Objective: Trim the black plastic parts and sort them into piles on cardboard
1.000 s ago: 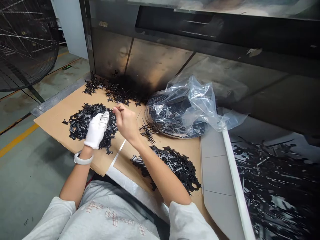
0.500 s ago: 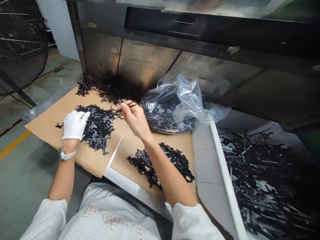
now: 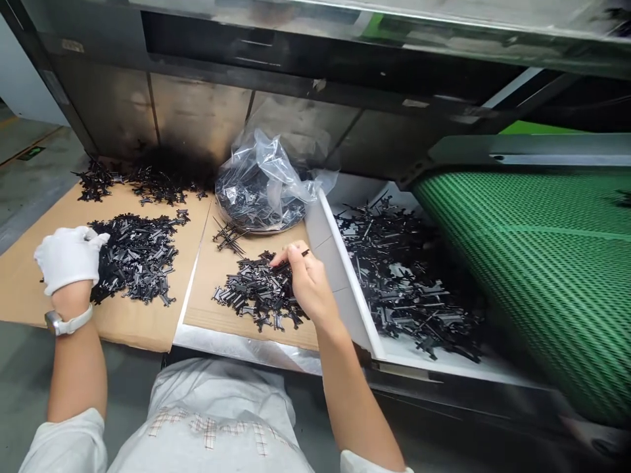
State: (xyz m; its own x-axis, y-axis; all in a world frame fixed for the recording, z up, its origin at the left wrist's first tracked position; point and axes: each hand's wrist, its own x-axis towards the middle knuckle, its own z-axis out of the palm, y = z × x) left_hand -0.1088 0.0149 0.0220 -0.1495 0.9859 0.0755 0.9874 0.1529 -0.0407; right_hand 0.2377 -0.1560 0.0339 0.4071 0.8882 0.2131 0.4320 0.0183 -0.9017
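Note:
My left hand (image 3: 69,259), in a white glove, rests at the left edge of a large pile of small black plastic parts (image 3: 140,253) on the cardboard. Its fingers are curled, and whatever they hold is hidden. My bare right hand (image 3: 311,282) is over the right side of a smaller pile of black plastic parts (image 3: 256,289). Thumb and forefinger are pinched on a small black plastic part (image 3: 305,253), of which only a dark end shows. Several thin black sprues (image 3: 227,238) lie crossed just behind this pile.
A clear plastic bag (image 3: 269,190) of black pieces stands at the back. More black pieces (image 3: 160,184) lie along the metal wall. To the right, a white-walled tray (image 3: 348,279) holds many black pieces, beside a green conveyor belt (image 3: 542,263). Cardboard (image 3: 148,335) covers the table.
My view has turned right, bringing the green belt in. My right hand has moved from the far edge of the large pile to the smaller pile. My left hand stays by the large pile.

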